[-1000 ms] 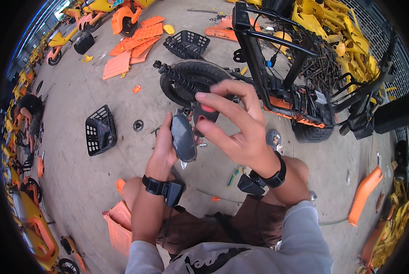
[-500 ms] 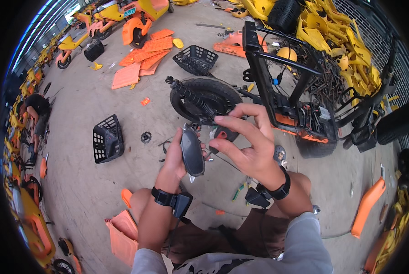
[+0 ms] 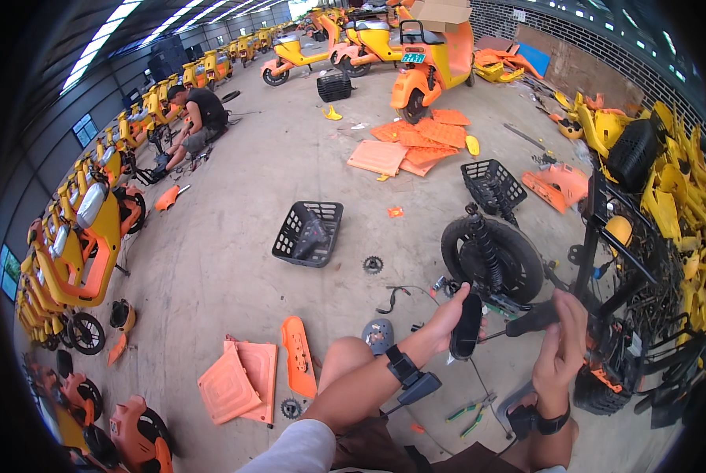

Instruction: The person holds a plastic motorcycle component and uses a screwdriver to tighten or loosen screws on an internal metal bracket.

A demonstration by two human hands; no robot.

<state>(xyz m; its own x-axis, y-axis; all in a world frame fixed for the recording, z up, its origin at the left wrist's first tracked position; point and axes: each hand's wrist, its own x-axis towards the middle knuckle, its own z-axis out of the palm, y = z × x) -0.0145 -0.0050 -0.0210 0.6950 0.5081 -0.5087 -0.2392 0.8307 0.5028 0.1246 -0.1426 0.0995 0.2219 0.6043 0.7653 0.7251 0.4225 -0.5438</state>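
Observation:
My left hand (image 3: 446,317) is closed round a small, dark, elongated oval part (image 3: 466,325); its exact kind does not show. A screwdriver (image 3: 531,319) with a thick dark handle points its thin shaft toward that part. Against the handle lies my right hand (image 3: 560,347), fingers fairly straight and together, thumb partly hidden. Whether the tip touches the oval part I cannot tell. Just beyond both hands, a black wheel with a tyre (image 3: 491,260) and a spring shock absorber (image 3: 487,251) rests on the floor.
A stripped black scooter frame (image 3: 605,315) stands at the right, before heaped yellow panels (image 3: 672,205). Pliers with green handles (image 3: 470,418) lie below my hands. Black baskets (image 3: 309,233), a sprocket (image 3: 373,265) and orange panels (image 3: 242,382) are leftward. A person (image 3: 199,118) crouches far left.
The view has swung left and up, so my hands appear farther right. My right hand's fingers, curled in a pinch before, are now straighter along the screwdriver. My left hand keeps the oval part.

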